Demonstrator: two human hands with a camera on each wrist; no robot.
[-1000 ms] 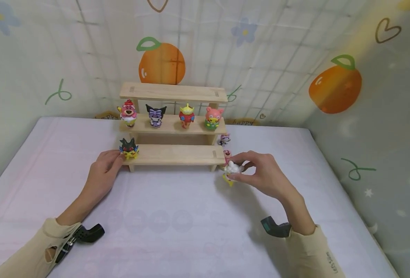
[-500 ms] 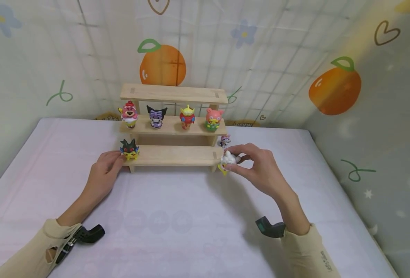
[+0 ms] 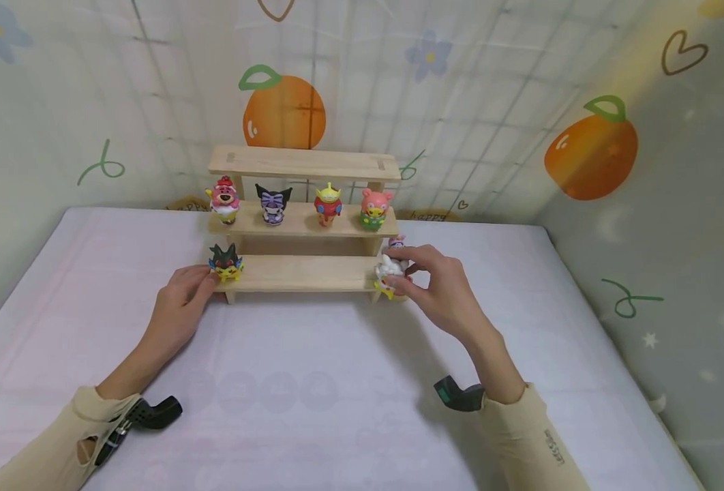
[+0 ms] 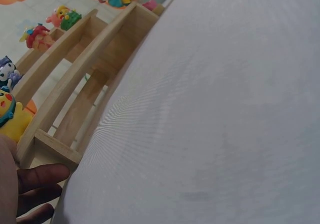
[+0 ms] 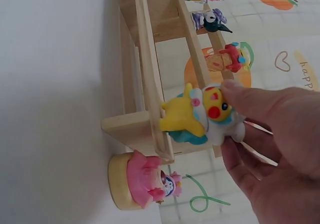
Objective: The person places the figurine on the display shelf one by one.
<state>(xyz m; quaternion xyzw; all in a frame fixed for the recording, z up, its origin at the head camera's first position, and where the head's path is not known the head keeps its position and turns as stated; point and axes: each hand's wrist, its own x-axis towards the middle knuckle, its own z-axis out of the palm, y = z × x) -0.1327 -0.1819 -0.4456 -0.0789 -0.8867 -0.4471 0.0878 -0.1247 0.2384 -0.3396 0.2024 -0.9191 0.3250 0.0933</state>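
Fingers of the right hand (image 3: 435, 286) pinch a small yellow and white toy figure (image 5: 202, 116), holding it upright at the right end of the lowest step of the three-step wooden shelf (image 3: 303, 273), near the far edge of the white counter (image 3: 313, 382). The left hand (image 3: 181, 307) rests with relaxed fingers against the shelf's left end, probably to steady it, beside one black-haired yellow figure (image 3: 225, 262). Four figures stand on the middle step, and two more lie on the counter beside the right end, one of them a pink round figure (image 5: 142, 181).

One wooden rack (image 3: 303, 273) has three tiers. Figurines: four on the middle tier (image 3: 300, 205), one on the bottom tier (image 3: 225, 262), one held (image 3: 390, 275), two beside the rack (image 5: 145, 180).
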